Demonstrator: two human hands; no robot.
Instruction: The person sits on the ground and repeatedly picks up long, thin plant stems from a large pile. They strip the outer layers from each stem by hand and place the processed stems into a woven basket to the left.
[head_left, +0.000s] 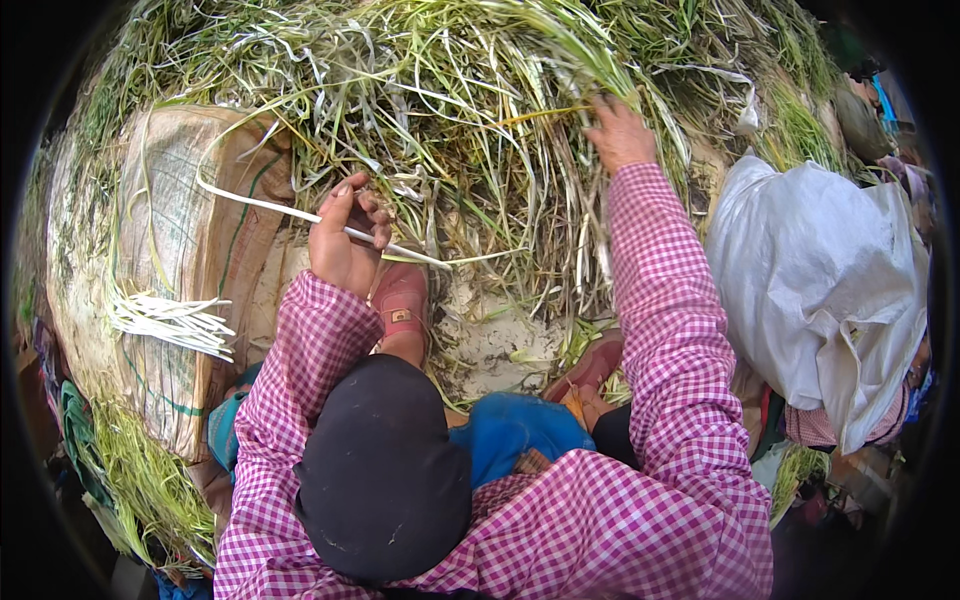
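Note:
My left hand (346, 236) holds one long stalk (259, 204), its white end pointing right and its thin green leaf curling up and left. The fingers are loosely bent around it. At arm's length, my right hand (621, 139) grips a blurred tuft of green leafy stalks (592, 56) at the pile's edge; a yellow leaf runs to its fingertips. Before me spreads a heap of tangled green and white stalks (450, 112), with brown withered ones among them. A neat bunch of white stems (176, 322) lies on a woven sack (195, 165) to the left.
A white plastic woven sack (817, 277) bulges up at the right. My reddish shoes (401, 300) rest on the pale ground (495, 337) between scattered leaves. More green stalks (150, 480) lie at the lower left. A dark rounded covering (386, 469) is in front of my chest.

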